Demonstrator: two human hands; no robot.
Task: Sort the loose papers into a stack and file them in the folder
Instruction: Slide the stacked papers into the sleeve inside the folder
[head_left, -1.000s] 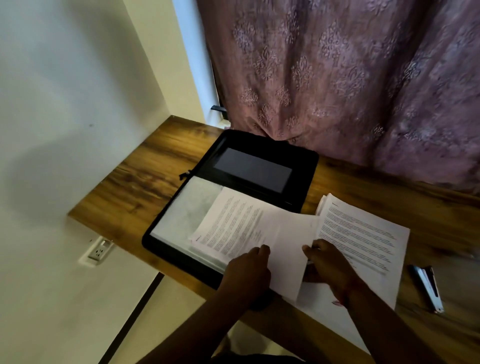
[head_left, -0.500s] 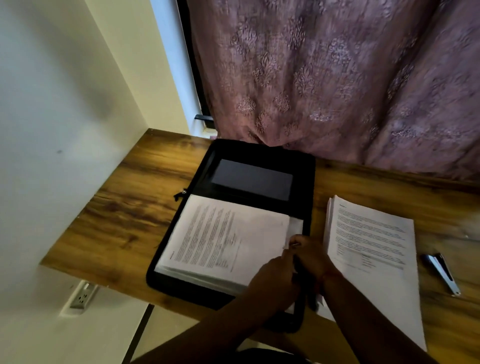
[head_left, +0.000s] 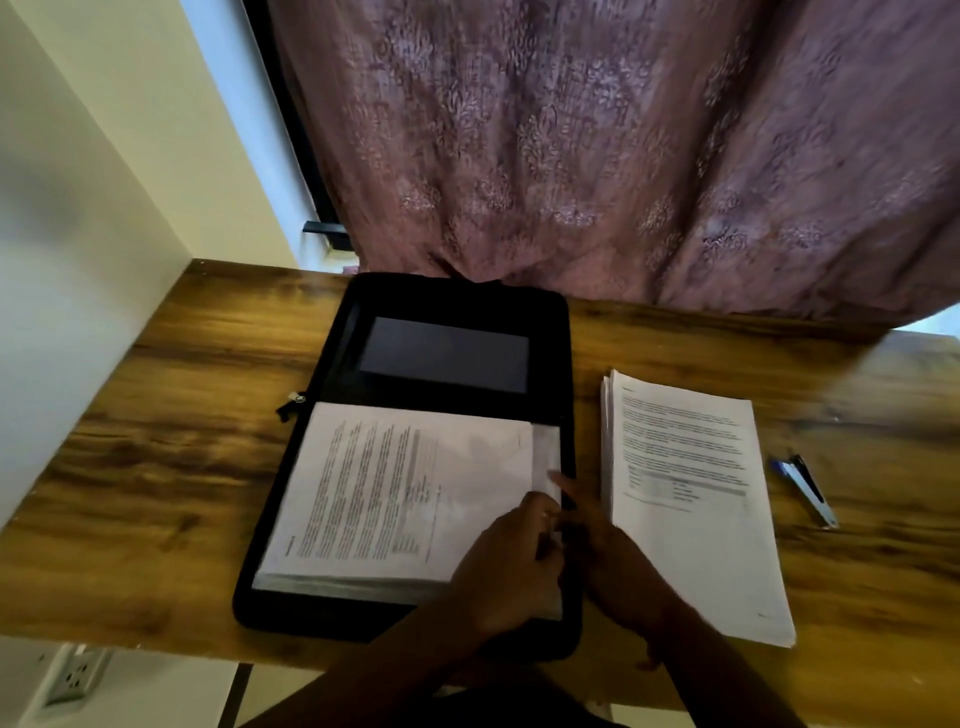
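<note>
While a white wall socket (head_left: 78, 675) sat low at the far left below the wooden desk (head_left: 171, 415), the black zip folder (head_left: 452, 306) lay open on the desk, its lid flat toward the mauve curtain (head_left: 623, 145) with a dark panel (head_left: 444, 361) in it. A stack of printed papers (head_left: 395, 488) lay in the folder's near half, its text running sideways, and a narrow strip of a lower sheet (head_left: 546, 452) showed past the stack's right edge. The left hand (head_left: 506, 566) rested on the near right corner of that stack, its fingers curled at the sheets' edge; whether they pinched a sheet could not be told. Just beside it, the right hand (head_left: 618, 566) lay over the folder's right rim, one straight finger reaching to the edge of the papers. Further right, apart from the folder, a second pile of printed papers (head_left: 691, 499) lay on the desk, text upright. Beyond it, near the right side, lay a stapler (head_left: 808, 491).
</note>
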